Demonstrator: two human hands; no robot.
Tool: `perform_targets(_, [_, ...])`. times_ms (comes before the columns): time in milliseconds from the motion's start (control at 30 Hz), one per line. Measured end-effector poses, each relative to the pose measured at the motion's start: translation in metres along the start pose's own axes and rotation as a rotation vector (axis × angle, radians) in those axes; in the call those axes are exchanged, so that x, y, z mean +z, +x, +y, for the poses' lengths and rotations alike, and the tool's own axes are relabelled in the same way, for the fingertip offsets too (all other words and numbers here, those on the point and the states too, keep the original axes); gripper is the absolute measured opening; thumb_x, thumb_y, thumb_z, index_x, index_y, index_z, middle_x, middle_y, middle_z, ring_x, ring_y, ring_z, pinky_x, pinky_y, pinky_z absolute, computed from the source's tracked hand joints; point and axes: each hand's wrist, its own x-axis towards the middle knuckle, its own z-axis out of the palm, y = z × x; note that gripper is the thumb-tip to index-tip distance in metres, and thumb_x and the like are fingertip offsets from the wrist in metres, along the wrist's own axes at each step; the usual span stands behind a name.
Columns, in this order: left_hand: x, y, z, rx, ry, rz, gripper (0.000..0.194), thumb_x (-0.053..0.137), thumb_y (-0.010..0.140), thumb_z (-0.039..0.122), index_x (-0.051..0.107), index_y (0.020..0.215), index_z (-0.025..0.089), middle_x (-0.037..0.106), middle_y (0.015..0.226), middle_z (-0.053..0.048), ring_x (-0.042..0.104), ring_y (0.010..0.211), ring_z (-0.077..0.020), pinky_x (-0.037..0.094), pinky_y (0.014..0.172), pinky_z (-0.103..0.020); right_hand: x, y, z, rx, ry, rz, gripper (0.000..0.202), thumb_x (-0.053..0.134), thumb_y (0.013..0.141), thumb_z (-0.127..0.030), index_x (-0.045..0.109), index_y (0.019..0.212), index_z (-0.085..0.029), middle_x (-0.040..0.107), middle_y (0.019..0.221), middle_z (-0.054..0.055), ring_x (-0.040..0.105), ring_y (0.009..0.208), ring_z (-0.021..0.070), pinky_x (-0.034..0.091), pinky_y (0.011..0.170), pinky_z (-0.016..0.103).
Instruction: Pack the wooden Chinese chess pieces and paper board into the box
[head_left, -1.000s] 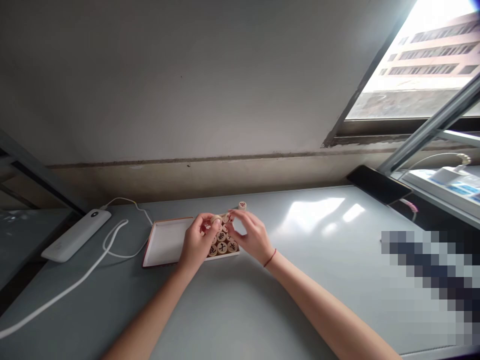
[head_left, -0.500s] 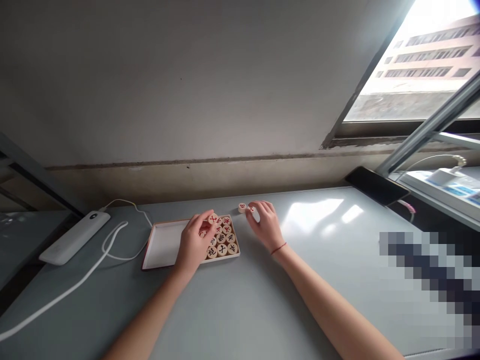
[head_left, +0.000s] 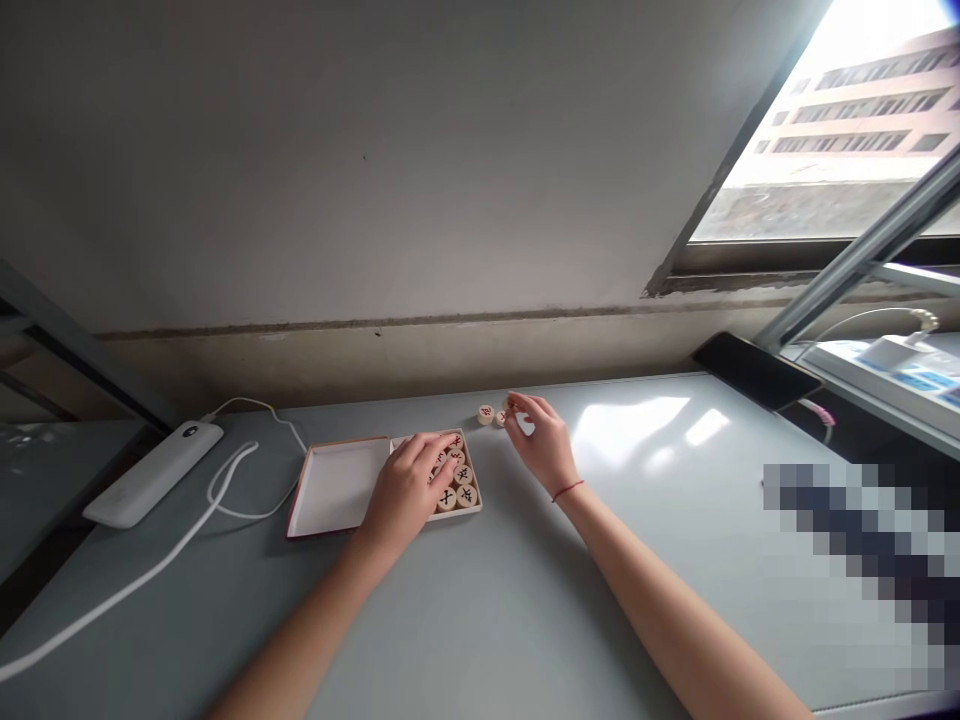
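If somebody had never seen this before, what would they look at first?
Probably the bright window at the upper right, beside the dark grey wall. Next, the two hands in the middle: the left hand over the open box, the right hand by round pieces on the tabletop.

The xiangqi pieces (head_left: 486, 415) look like pale wood, smooth-faced and low in sheen. Their box (head_left: 457, 514) seems to be thin card, its open lid (head_left: 337, 487) lined with a matt white, paper-like surface. The grey worktop (head_left: 465, 630) is smooth and hard-looking, glossy enough to throw back bright patches of window light. The power bank (head_left: 154, 475) is smooth white plastic, and the thick cable (head_left: 135, 578) has a plastic sheath. The phone (head_left: 757, 370) shows a dark, glassy face. The slanting post (head_left: 855, 250) looks metallic, the painted wall (head_left: 375, 170) matt, its lower band (head_left: 442, 348) rough-edged.
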Motion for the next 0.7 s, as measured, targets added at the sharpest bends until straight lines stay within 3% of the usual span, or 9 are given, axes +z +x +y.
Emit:
perform_targets(67, [0.001, 0.012, 0.0, -0.037, 0.054, -0.085, 0.026, 0.047, 0.092, 0.026, 0.059, 0.115, 0.024, 0.064, 0.106, -0.005, 0.061, 0.097, -0.021, 0.047, 0.088, -0.033, 0.0, 0.004, 0.02, 0.013, -0.126, -0.04, 0.024, 0.048, 0.085, -0.027, 0.062, 0.103, -0.019, 0.068, 0.098, 0.01, 0.062, 0.087, 0.0228, 0.05, 0.077, 0.038])
perform_targets(167, [0.011, 0.038, 0.002, -0.108, 0.164, -0.259, 0.03, 0.048, 0.09, 0.021, 0.057, 0.119, 0.022, 0.062, 0.114, -0.008, 0.059, 0.104, -0.0232, 0.045, 0.09, -0.034, 0.003, 0.004, 0.031, -0.018, -0.189, -0.123, 0.018, 0.05, 0.082, -0.024, 0.062, 0.095, -0.02, 0.069, 0.087, 0.007, 0.06, 0.083, 0.0231, 0.048, 0.076, 0.036])
perform_targets(400, [0.054, 0.094, 0.003, -0.167, 0.211, -0.374, 0.038, 0.06, 0.083, 0.022, 0.056, 0.12, 0.017, 0.063, 0.111, -0.014, 0.061, 0.102, -0.0286, 0.047, 0.083, -0.035, 0.005, 0.003, 0.028, -0.066, -0.243, -0.208, 0.016, 0.053, 0.078, -0.017, 0.06, 0.092, -0.022, 0.068, 0.085, 0.005, 0.058, 0.082, 0.0223, 0.043, 0.075, 0.032])
perform_targets(500, [0.064, 0.103, 0.001, -0.18, 0.202, -0.408, 0.035, 0.06, 0.082, 0.021, 0.058, 0.117, 0.018, 0.064, 0.109, -0.013, 0.062, 0.1, -0.0267, 0.047, 0.08, -0.032, 0.007, 0.005, 0.03, -0.077, -0.246, -0.221, 0.016, 0.052, 0.079, -0.017, 0.059, 0.093, -0.022, 0.068, 0.085, 0.004, 0.058, 0.082, 0.0219, 0.043, 0.074, 0.031])
perform_targets(700, [0.068, 0.103, -0.002, -0.181, 0.168, -0.421, 0.022, 0.058, 0.082, 0.019, 0.065, 0.102, 0.02, 0.068, 0.101, -0.009, 0.064, 0.093, -0.0247, 0.047, 0.075, -0.03, 0.012, 0.006, 0.033, -0.083, -0.233, -0.229, 0.014, 0.052, 0.082, -0.019, 0.058, 0.094, -0.022, 0.069, 0.086, 0.004, 0.059, 0.084, 0.0226, 0.043, 0.075, 0.032])
